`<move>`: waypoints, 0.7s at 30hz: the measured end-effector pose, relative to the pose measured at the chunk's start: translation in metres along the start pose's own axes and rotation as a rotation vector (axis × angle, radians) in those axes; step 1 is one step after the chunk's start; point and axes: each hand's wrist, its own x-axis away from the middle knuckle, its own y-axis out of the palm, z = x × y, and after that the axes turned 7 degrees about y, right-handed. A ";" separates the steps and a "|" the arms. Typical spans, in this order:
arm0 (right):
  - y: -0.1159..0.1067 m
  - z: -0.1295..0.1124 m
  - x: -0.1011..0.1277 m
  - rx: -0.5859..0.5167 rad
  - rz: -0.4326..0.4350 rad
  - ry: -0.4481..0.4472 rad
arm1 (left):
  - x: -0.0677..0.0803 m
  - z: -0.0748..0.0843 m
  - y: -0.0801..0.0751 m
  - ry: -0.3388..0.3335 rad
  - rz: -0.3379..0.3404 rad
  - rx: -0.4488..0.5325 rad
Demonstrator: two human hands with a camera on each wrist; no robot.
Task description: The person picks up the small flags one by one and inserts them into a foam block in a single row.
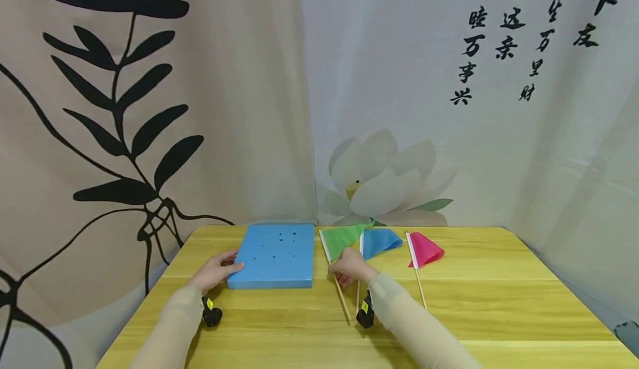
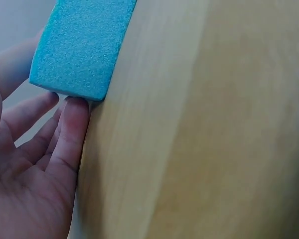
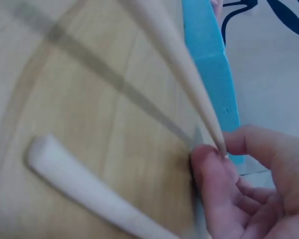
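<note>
A blue foam board (image 1: 277, 258) dotted with small holes lies on the table. My left hand (image 1: 218, 272) holds it by the left edge near the front corner; in the left wrist view the fingertips (image 2: 74, 117) press its side, and the thumb reaches over its top. To the right of the board, a green flag (image 1: 344, 239) leans with its wooden stick pinched between the thumb and fingers of my right hand (image 1: 353, 266). Just behind that hand lies a blue flag (image 1: 380, 243), partly covered by the hand. A pink flag (image 1: 425, 249) lies farther right.
The yellow wood-grain table (image 1: 479, 291) ends at a back edge just behind the board and flags. Beyond it hangs a curtain (image 1: 249, 108) with printed leaves, a lotus and black characters. A black wrist camera (image 1: 365, 312) sits under the right wrist.
</note>
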 end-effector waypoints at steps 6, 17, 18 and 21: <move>-0.006 -0.003 0.004 -0.138 -0.082 0.060 | -0.001 -0.002 -0.002 -0.001 0.006 0.051; -0.010 0.004 -0.003 -0.353 -0.222 0.111 | 0.000 -0.006 -0.001 -0.001 0.015 0.086; -0.011 0.004 -0.004 -0.369 -0.230 0.110 | 0.000 -0.006 -0.001 -0.001 0.016 0.090; -0.011 0.004 -0.005 -0.404 -0.244 0.113 | -0.001 -0.007 -0.001 0.002 0.015 0.095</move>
